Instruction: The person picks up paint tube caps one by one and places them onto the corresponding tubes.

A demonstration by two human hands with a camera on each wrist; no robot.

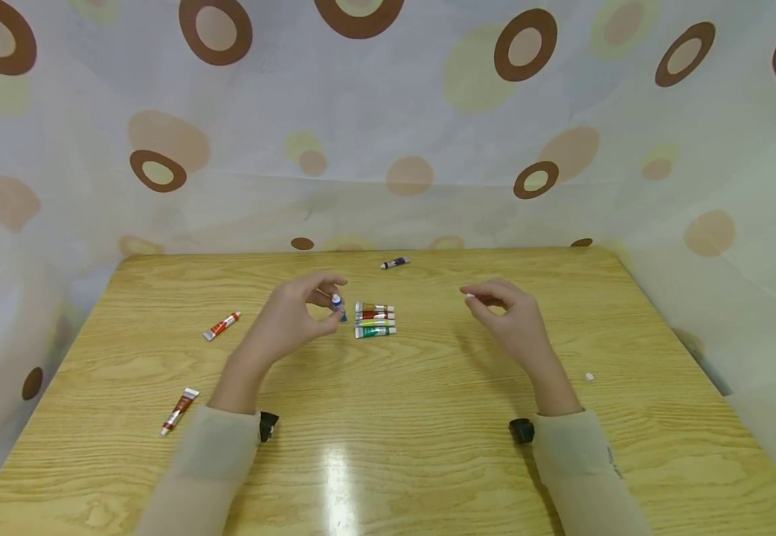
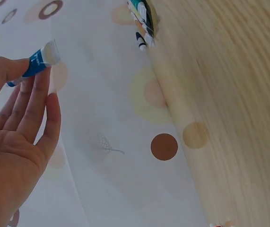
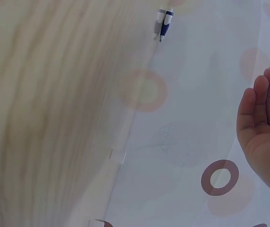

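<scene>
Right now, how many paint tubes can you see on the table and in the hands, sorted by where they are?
Held in the left hand: 1, the blue tube
Lined up side by side in the middle row: 4
Lying loose on the table: 3, the red-and-white tube, the dark red tube, the dark blue tube
Total: 8

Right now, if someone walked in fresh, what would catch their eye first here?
Likely the left hand, raised over the middle of the wooden table, pinching a small blue tube. Just right of it, a tidy row of colored paint tubes lies side by side. The right hand hovers opposite, pinching something small and white, and single tubes lie scattered at the left and far edges.
</scene>
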